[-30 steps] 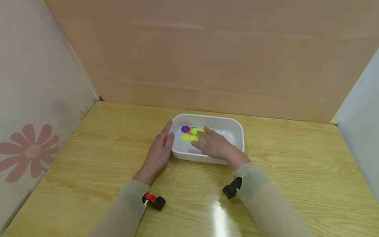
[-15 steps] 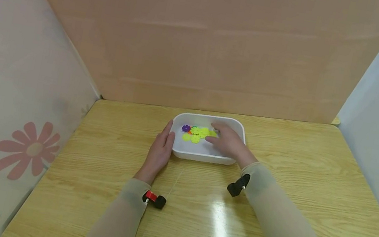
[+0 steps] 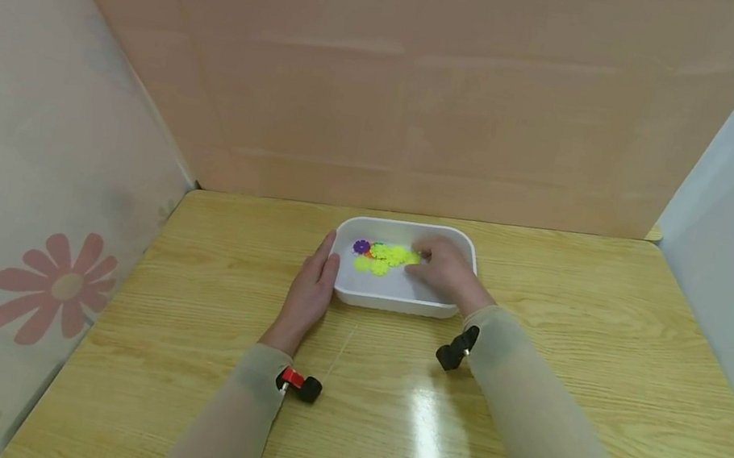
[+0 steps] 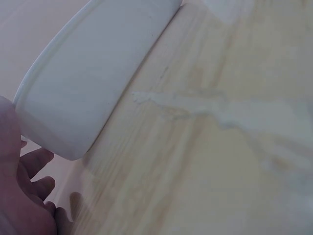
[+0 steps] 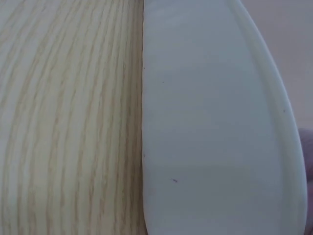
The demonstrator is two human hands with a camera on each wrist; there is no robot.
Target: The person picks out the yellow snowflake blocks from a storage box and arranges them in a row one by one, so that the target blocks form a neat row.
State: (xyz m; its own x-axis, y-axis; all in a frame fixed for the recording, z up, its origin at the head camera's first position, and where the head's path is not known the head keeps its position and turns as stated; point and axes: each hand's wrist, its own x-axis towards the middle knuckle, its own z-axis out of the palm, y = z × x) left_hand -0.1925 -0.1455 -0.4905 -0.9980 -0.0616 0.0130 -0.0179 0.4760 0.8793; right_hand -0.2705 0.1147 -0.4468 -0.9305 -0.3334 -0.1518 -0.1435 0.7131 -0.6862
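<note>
A white rectangular tray (image 3: 391, 304) stands on the table, holding flower-shaped plastic discs. Several yellow discs (image 3: 379, 267) lie in a loose cluster, overlapping some orange and green. At the cluster's left is a purple disc (image 3: 361, 247). My left hand (image 3: 307, 292) rests along the tray's left end, thumb near the front corner; the left wrist view shows its fingers (image 4: 43, 186) beside the tray's outer wall. Inside the tray's right half, my right hand (image 3: 447, 269) has thumb and forefinger apart at the rightmost yellow discs. The tray wall (image 5: 215, 117) hides most of it in the right wrist view.
The wooden table (image 3: 547, 293) stretches around the tray. Behind it rises a brown paper-covered panel (image 3: 392, 86). Pale decorated walls stand left and right, with a pink flower (image 3: 58, 287) on the left one. Clear tape (image 4: 186, 104) lies on the tabletop.
My right hand has moved from over the disc cluster to the right within the tray, uncovering more yellow discs. Over the last half second it has barely shifted. The left hand stays at the tray.
</note>
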